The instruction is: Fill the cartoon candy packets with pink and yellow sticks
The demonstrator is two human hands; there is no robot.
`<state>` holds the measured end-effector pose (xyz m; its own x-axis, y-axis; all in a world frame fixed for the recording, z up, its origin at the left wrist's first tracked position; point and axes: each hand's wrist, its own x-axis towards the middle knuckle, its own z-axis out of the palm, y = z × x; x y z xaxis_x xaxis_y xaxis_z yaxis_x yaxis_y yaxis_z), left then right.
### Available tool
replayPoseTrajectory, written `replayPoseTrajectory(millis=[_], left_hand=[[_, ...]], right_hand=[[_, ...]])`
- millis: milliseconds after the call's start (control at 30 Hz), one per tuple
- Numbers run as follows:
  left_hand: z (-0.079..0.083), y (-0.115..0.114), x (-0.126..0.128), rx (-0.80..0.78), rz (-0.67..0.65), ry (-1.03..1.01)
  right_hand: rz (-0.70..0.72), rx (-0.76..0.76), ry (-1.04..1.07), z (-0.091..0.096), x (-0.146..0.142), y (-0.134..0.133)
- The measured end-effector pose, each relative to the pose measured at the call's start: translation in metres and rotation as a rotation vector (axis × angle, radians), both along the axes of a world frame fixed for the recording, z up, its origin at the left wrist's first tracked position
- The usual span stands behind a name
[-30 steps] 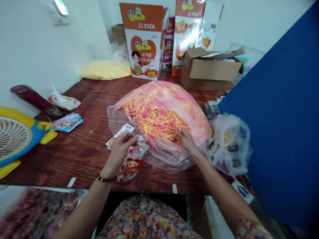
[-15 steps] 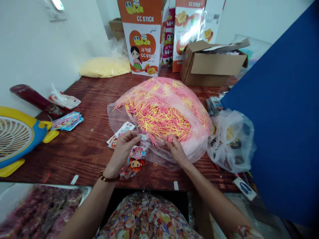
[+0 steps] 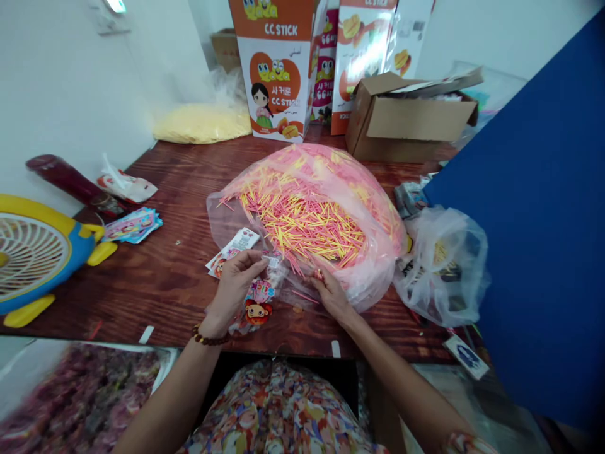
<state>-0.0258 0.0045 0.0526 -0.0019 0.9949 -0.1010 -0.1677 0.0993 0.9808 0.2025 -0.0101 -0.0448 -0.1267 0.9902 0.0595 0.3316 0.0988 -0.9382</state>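
To your right stands a blue panel [image 3: 534, 252], beside the brown wood surface [image 3: 189, 180]. There, the open bag [image 3: 384, 268] of sticks looks heavy and floppy; lift it from below. Your left hand [image 3: 235, 282] pinches the printed packet [image 3: 258, 311] near its top; it's likely light and slippery. Your right hand [image 3: 333, 297] pinches some thin sticks [image 3: 318, 274]; they may snap, so grip softly.

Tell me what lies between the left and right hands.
The head view shows the pouch in the left hand, the near edge of the bag, and a loose pink stick close to the right hand.
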Motion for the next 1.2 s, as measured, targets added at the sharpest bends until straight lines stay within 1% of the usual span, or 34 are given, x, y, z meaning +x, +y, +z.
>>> replayPoseTrajectory(millis=[67,167,233,400,533,600,667,733,800,900,967,1033,1100,1200], left_hand=[[-0.001,-0.001,0.0,-0.017,0.004,0.006],[-0.002,-0.002,-0.001,-0.022,0.0,0.017],[-0.003,-0.003,-0.003,-0.018,0.001,0.02],[-0.007,-0.005,-0.006,-0.012,0.004,0.024],[-0.008,-0.006,-0.005,-0.028,-0.019,0.054],[-0.008,-0.006,-0.004,-0.035,-0.029,0.063],[-0.008,-0.006,-0.003,-0.031,-0.04,0.074],[-0.008,-0.006,-0.001,-0.023,-0.057,0.092],[-0.009,-0.006,0.001,-0.016,-0.09,0.118],[-0.012,-0.004,0.009,-0.004,-0.164,0.18],[-0.013,-0.001,0.016,-0.003,-0.216,0.235],[-0.013,0.002,0.022,-0.006,-0.273,0.276],[-0.011,0.006,0.027,-0.004,-0.328,0.302],[-0.009,0.008,0.03,0.007,-0.378,0.339]], right_hand=[[0.006,0.015,-0.007,0.0,-0.001,-0.002],[0.023,0.047,-0.102,-0.001,-0.002,-0.004],[0.012,0.041,-0.134,-0.002,-0.003,-0.005],[-0.008,0.031,-0.141,-0.004,-0.004,-0.005],[0.003,0.054,-0.086,-0.005,-0.006,-0.008],[0.005,0.083,-0.106,-0.005,-0.007,-0.009],[-0.006,0.076,-0.128,-0.005,-0.008,-0.01],[-0.038,0.008,-0.037,-0.001,-0.008,-0.007],[-0.069,-0.063,0.157,0.006,-0.007,-0.002],[-0.081,-0.113,0.429,0.024,-0.005,0.008],[-0.039,-0.128,0.481,0.038,-0.003,0.012],[0.019,-0.107,0.401,0.052,-0.001,0.013],[0.069,-0.029,0.207,0.063,0.001,0.014],[0.145,0.13,-0.119,0.072,0.002,0.016]])
